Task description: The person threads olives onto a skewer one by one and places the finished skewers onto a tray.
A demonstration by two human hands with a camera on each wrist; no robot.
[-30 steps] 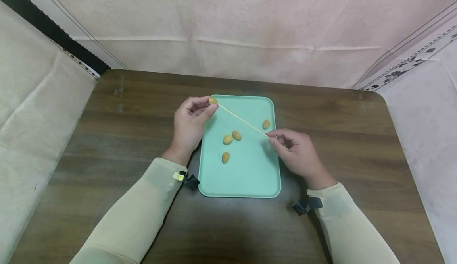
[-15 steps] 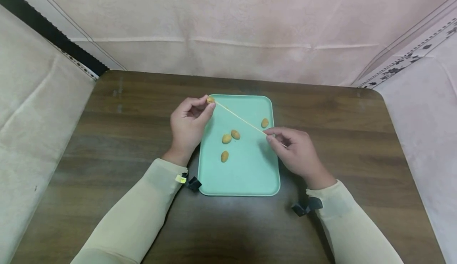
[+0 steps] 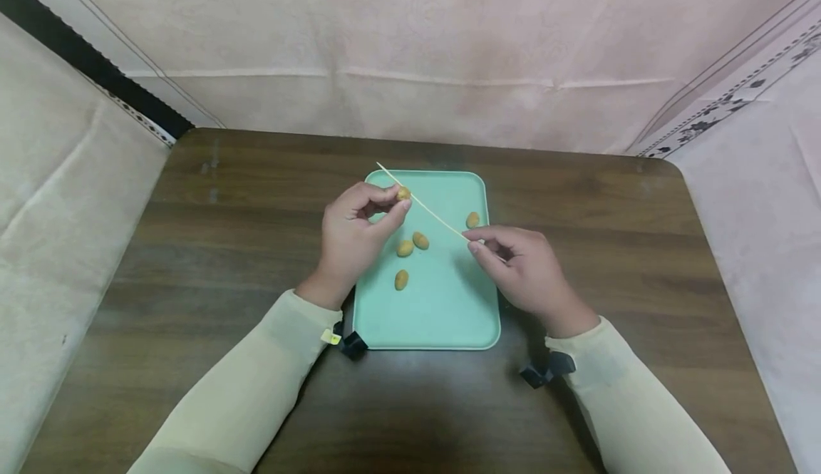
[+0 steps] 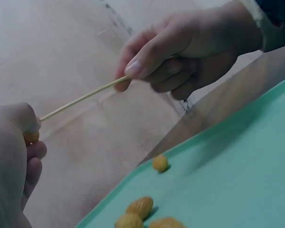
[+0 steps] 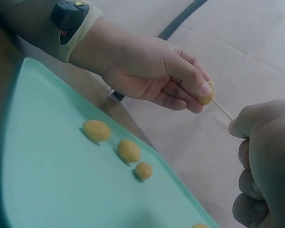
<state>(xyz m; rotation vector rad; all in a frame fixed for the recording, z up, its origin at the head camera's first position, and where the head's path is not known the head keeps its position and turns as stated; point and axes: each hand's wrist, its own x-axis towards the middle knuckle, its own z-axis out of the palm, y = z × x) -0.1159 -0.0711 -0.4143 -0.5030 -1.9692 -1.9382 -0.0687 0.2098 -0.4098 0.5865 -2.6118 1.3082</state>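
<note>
My left hand point(image 3: 359, 224) pinches a small yellow-brown oval fruit point(image 3: 403, 193) between thumb and forefinger, above the far left of the tray. A thin pale wooden skewer point(image 3: 436, 216) slants down from it toward my right hand point(image 3: 522, 267), whose thumb and fingers pinch the skewer's lower part. At the upper left, the skewer's tip projects past the fruit. Whether the skewer runs through the fruit or just behind it, I cannot tell. In the left wrist view, fingers mostly cover the held fruit point(image 4: 32, 137). The right wrist view shows its rounded side point(image 5: 205, 98) beyond the left thumb.
Several similar loose fruits point(image 3: 401, 279) lie on the mint-green tray point(image 3: 436, 317), one of them point(image 3: 472, 219) near its right edge. The tray rests on a dark wooden table point(image 3: 244, 267). Pale cloth point(image 3: 410, 103) hangs behind the table and at both sides.
My left hand has moved right and slightly down with the fruit, along the skewer. The skewer's far tip now shows beyond the fruit. My right hand has shifted slightly left, still pinching the skewer.
</note>
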